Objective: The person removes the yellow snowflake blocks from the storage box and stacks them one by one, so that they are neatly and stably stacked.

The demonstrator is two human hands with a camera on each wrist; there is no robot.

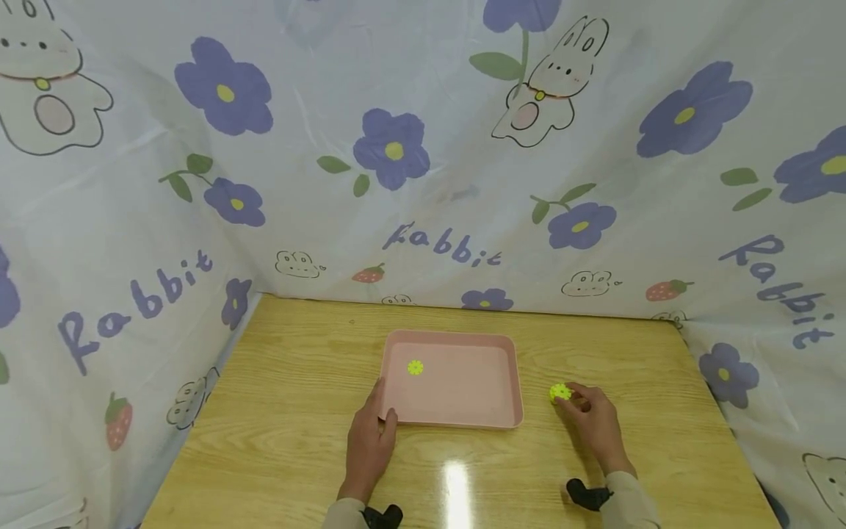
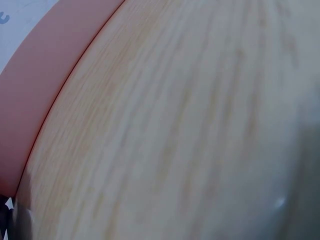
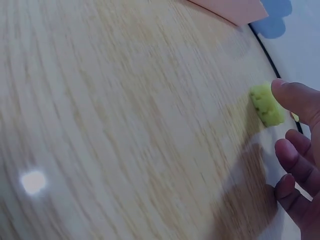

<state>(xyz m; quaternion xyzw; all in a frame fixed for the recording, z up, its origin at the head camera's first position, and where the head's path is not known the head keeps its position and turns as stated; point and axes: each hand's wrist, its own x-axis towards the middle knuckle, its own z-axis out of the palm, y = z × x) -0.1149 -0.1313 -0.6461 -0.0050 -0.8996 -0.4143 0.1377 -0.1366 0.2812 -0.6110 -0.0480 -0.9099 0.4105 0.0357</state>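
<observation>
A shallow pink tray [image 1: 463,422] lies on the wooden table, with one yellow-green notched disc [image 1: 415,367] flat inside, toward its left. My left hand [image 1: 370,448] rests at the tray's front left corner; the fingers lie along the left wall and the thumb touches the front edge. The left wrist view has only the tray's outer wall [image 2: 35,95], and the fingers are mostly hidden there. To the right of the tray, my right hand [image 1: 598,426] pinches a small stack of yellow-green notched discs [image 3: 267,104] between thumb and fingers. The stack's underside cannot be seen clearly.
The wood-grain table [image 1: 284,433] runs back to a white fabric wall [image 1: 297,198] printed with purple flowers and rabbits. Similar fabric hangs at the left and right. A dark wrist-worn mount [image 1: 588,495] sits at the right wrist.
</observation>
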